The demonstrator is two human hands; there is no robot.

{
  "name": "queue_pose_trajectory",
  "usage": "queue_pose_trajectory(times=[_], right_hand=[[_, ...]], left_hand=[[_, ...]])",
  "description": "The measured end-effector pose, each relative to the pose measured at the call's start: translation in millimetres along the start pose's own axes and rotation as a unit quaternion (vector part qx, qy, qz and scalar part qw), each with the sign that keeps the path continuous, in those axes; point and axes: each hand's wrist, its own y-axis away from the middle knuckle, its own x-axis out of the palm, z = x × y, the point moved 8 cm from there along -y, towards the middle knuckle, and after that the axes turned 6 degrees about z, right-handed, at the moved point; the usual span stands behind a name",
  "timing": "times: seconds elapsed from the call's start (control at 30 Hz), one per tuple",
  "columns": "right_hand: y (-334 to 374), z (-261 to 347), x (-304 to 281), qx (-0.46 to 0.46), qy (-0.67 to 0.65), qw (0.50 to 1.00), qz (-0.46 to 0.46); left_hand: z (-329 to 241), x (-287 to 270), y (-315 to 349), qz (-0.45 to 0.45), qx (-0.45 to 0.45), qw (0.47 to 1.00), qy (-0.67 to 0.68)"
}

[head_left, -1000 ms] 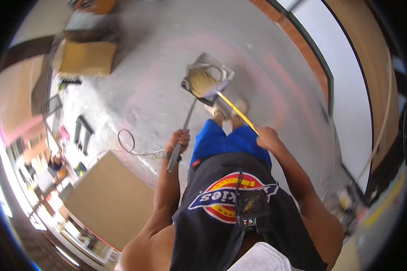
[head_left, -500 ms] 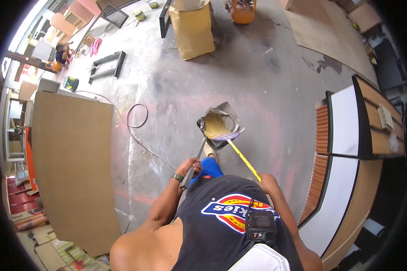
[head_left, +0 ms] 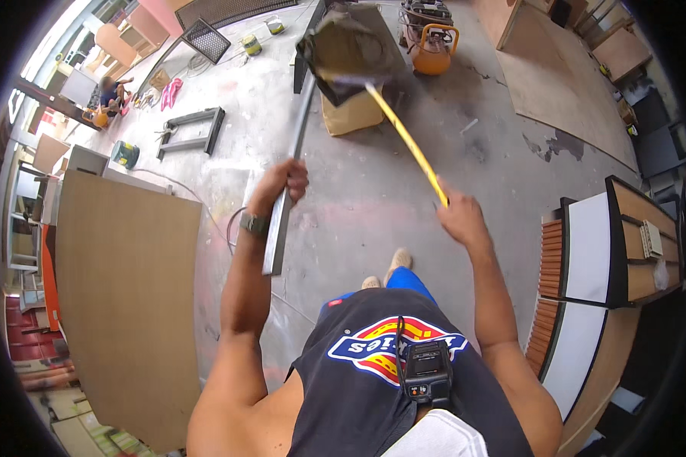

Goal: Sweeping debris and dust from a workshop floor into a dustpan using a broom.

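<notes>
My left hand (head_left: 280, 185) is closed around the grey metal handle of a long-handled dustpan (head_left: 347, 47). The dustpan is lifted in front of me over a tall brown bag-like container (head_left: 352, 119), covering much of it. Its pan is smeared by motion, so what lies inside cannot be made out. My right hand (head_left: 463, 218) grips the yellow stick of a broom (head_left: 408, 137). The broom's head reaches the pan's near edge, its bristles mostly hidden or blurred. Both my arms are stretched forward.
An orange air compressor (head_left: 432, 49) stands right of the bag. A large brown board (head_left: 126, 297) is at left, with a hose (head_left: 232, 228) on the floor beside it. Panelled furniture (head_left: 587, 251) stands at right. A dark metal frame (head_left: 192, 132) and a crouching person (head_left: 111, 95) are farther left.
Dustpan and broom have risen from the floor near my feet and moved forward over the brown bag. Both hands moved forward with them, and I have stepped closer to the bag.
</notes>
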Motion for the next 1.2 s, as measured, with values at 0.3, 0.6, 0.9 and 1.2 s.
queue_pose_trajectory(times=[0.3, 0.6, 0.9, 1.2], right_hand=[[-163, 37, -71, -0.058, -0.197, 0.975, -0.078], [-198, -12, -65, 0.000, -0.279, 0.960, 0.012], [-181, 5, -95, 0.024, -0.253, 0.967, 0.005], [-146, -6, -114, 0.050, -0.359, 0.932, 0.016]], left_hand=[[-185, -27, -133, -0.077, 0.104, 0.982, -0.139], [-211, -53, -212, -0.297, 0.137, 0.839, -0.436], [-237, -52, -222, -0.273, 0.144, 0.831, -0.462], [-271, -62, -173, -0.263, 0.183, 0.795, -0.515]])
